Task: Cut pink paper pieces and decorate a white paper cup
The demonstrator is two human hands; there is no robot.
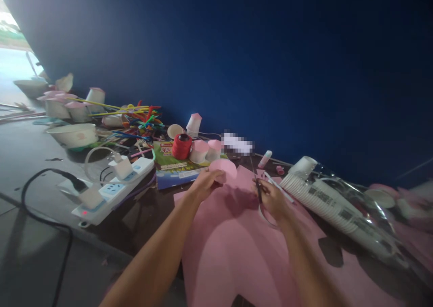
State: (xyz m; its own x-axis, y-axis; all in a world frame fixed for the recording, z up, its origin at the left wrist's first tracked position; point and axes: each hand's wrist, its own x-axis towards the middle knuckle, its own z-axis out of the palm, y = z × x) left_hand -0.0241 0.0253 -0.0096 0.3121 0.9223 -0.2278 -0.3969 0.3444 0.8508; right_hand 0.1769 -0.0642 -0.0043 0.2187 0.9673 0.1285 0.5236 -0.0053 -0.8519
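My left hand [208, 183] is closed on the edge of a round pink paper piece [226, 168], holding it up over the table. In my right hand [270, 196] is a pair of scissors [257, 187], gripped with the dark blades pointing up and away from me. The blades are apart from the round piece. Beneath both hands spreads a large sheet of pink paper [233, 248], with cut-out gaps along its right side. Just beyond the left hand stand paper cups with pink tops [199, 151] and a red spool of thread [181, 146].
A glue stick [264, 159] stands near the blue wall. A wrapped stack of paper cups [331, 203] lies at the right. On the left are a power strip [115, 189] with plugs and cable, a bowl [75, 135] and colourful pipe cleaners [144, 119]. A colour-paper pack [169, 174] lies mid-table.
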